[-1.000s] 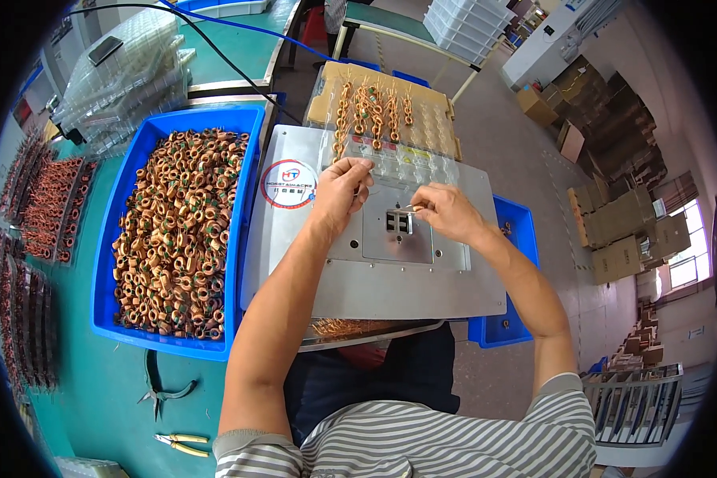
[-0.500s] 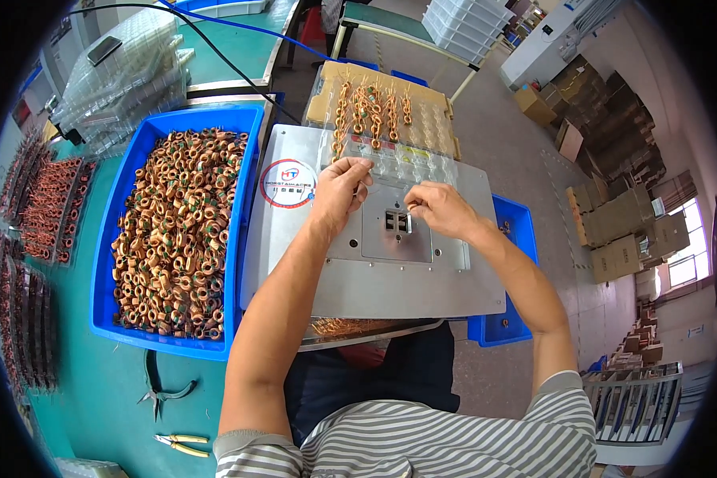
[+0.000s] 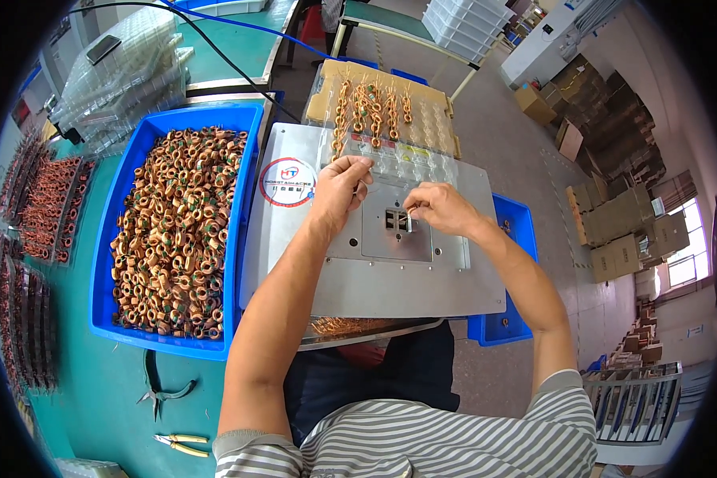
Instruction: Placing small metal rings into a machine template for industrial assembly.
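Over the grey metal machine top [image 3: 295, 263], my left hand [image 3: 342, 191] is closed, thumb and fingers pinched together near the front edge of a clear plastic tray [image 3: 430, 163]. My right hand [image 3: 446, 209] is closed too, its fingertips pinched at the right side of a small slotted opening [image 3: 397, 221] in the machine's square plate [image 3: 382, 248]. Whatever either hand pinches is hidden or too small to name. Several rows of copper-wound ring coils [image 3: 374, 107] stand in the tray's far and left part.
To the left, a blue bin [image 3: 97, 295] is heaped with copper ring coils [image 3: 179, 239]. Dark pliers [image 3: 158, 390] and yellow-handled cutters [image 3: 185, 444] lie on the green table [image 3: 95, 382]. Another blue bin [image 3: 518, 231] sits beyond the machine's right edge. Stacked clear trays [image 3: 127, 80] stand back left.
My right fingers have shifted very slightly beside the slotted opening. My left hand stays in practically the same place.
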The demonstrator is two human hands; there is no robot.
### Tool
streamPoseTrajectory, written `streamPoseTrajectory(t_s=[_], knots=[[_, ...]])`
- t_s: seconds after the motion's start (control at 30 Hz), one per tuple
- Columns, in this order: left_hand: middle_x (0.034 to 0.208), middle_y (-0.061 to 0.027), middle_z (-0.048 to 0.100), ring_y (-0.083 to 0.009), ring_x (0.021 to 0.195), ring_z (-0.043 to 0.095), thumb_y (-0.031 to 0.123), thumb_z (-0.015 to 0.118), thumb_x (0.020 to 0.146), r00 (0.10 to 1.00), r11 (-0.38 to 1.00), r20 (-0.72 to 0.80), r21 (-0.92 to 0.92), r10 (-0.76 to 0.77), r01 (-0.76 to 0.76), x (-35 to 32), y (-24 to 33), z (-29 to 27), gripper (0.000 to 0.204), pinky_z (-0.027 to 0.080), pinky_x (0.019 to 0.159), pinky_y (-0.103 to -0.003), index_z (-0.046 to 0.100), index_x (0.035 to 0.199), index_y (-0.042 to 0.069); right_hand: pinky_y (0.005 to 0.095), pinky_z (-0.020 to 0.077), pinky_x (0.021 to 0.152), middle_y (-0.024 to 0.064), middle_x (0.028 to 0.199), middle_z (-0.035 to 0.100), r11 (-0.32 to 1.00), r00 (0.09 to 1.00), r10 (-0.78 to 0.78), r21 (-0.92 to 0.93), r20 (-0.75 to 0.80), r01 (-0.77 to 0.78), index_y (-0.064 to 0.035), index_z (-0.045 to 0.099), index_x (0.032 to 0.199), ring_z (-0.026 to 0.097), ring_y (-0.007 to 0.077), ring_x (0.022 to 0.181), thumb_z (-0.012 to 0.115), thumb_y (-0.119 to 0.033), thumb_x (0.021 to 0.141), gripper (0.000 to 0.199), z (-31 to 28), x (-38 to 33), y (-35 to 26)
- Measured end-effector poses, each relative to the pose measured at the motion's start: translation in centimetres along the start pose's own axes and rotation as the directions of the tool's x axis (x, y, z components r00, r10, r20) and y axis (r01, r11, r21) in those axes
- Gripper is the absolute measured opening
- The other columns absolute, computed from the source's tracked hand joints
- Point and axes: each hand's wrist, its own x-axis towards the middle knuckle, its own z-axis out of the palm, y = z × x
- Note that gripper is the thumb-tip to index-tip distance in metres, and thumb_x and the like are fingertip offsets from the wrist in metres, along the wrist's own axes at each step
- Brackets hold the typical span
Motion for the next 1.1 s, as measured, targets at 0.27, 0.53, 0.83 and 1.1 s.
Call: streamPoseTrajectory(t_s=[0.27,0.53,0.83,1.1], knots=[[0.073,-0.0019,0.058,-0.0067,0.05,0.046,0.021,0.062,0.091,1.0,0.999,-0.001,0.039,0.017,-0.017,0.2,1.5,-0.5,0.017,0.029,0.039,-0.02,0.061,0.094,0.005,0.0407,0.0494,0.075,0.0146,0.084,0.062,0.996,0.997,-0.068,-0.065,-0.026,0.067,-0.0019,0.065,0.089,0.062,0.0336,0.084,0.066,-0.004,0.079,0.01,1.4,1.3,-0.7],[0.072,-0.0012,0.058,-0.006,0.048,0.045,0.021,0.061,0.092,1.0,1.0,0.003,0.005,-0.017,0.017,0.0,6.9,-4.3,0.015,0.028,0.038,-0.02,0.062,0.093,0.006,0.0441,0.0502,0.073,0.0166,0.086,0.058,0.99,0.989,-0.111,-0.101,-0.093,0.102,-0.0022,0.063,0.087,0.061,0.0369,0.082,0.06,-0.004,0.081,0.006,3.2,6.1,-6.1],[0.071,-0.0006,0.058,-0.006,0.048,0.045,0.019,0.062,0.092,0.999,0.999,0.007,-0.019,-0.032,0.032,0.0,7.6,-3.6,0.013,0.028,0.037,-0.019,0.061,0.094,0.006,0.0428,0.0513,0.072,0.0158,0.083,0.057,0.981,0.984,-0.139,-0.148,-0.11,0.122,-0.0011,0.061,0.084,0.061,0.0355,0.08,0.06,0.0,0.078,0.006,2.7,5.6,-6.4],[0.071,-0.0007,0.058,-0.0057,0.049,0.046,0.019,0.062,0.092,0.999,0.999,-0.011,-0.017,-0.043,0.042,-0.1,7.1,-3.3,0.014,0.028,0.038,-0.019,0.061,0.094,0.006,0.0418,0.0517,0.073,0.0144,0.086,0.058,0.992,0.984,-0.097,-0.1,-0.15,0.083,-0.0011,0.06,0.086,0.062,0.0345,0.082,0.061,-0.003,0.08,0.006,2.9,5.0,-6.0]])
